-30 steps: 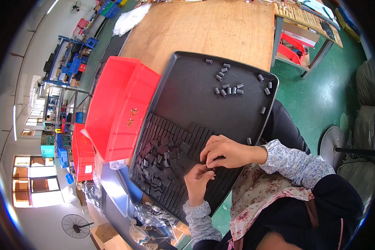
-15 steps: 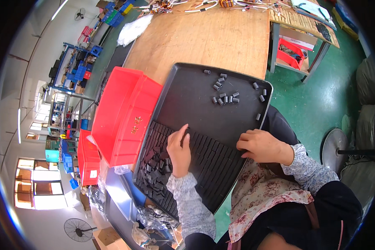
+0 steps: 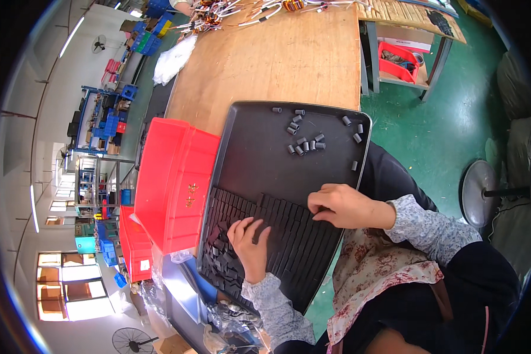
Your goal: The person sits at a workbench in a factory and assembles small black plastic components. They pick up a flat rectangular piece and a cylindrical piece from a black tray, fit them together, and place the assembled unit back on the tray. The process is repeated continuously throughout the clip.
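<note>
A large black tray (image 3: 277,168) lies before me, its near part lined with packed rows of short black cylinders (image 3: 295,236). On the left of these rows is a jumbled heap of loose black pieces (image 3: 219,251). My left hand (image 3: 251,248) hovers at the heap's edge, thumb and fingers apart, with nothing visible between them. At the upper border of the rows, my right hand (image 3: 342,205) has its fingers curled in a pinch; its fingertips hide whatever they hold, if anything. Several loose black cylinders (image 3: 307,146) are scattered across the tray's far part.
A red plastic bin (image 3: 174,189) leans against the tray's left side, with another red bin (image 3: 134,242) beyond it. Wired coils (image 3: 209,17) lie at the far end of the wooden table (image 3: 271,65). A floor fan (image 3: 478,192) stands at the right.
My left hand has shifted toward the loose heap. My right hand has moved left, from near the tray's right edge to over the rows. The whole view has shifted slightly.
</note>
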A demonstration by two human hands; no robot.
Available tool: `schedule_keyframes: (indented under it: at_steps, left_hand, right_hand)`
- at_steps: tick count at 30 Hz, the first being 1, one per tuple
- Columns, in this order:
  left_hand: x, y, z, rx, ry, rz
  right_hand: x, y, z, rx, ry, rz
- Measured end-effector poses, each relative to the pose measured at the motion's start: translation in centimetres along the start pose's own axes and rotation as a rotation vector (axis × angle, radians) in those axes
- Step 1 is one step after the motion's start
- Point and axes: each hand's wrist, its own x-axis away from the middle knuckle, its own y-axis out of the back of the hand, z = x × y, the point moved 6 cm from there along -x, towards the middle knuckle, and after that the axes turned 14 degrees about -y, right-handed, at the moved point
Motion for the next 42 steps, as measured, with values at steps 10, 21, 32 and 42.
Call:
schedule_keyframes:
  at_steps: [10,21,32,42]
  left_hand:
    - [0.9,0.7,0.5,0.009,0.145,-0.089]
    - [2.8,-0.6,-0.3,0.665,0.501,-0.151]
    - [3.1,-4.4,-4.4,1.09,0.454,-0.039]
    - [4.0,-5.9,-4.4,1.224,0.533,-0.006]
  right_hand:
    - [-2.3,-5.8,0.5,-0.107,0.054,0.157]
    - [-1.8,-5.4,0.2,-0.165,0.097,0.146]
    - [-1.9,-4.5,-0.7,-0.393,-0.048,0.079]
    - [-1.9,-5.9,-1.8,-0.875,-0.178,0.332]
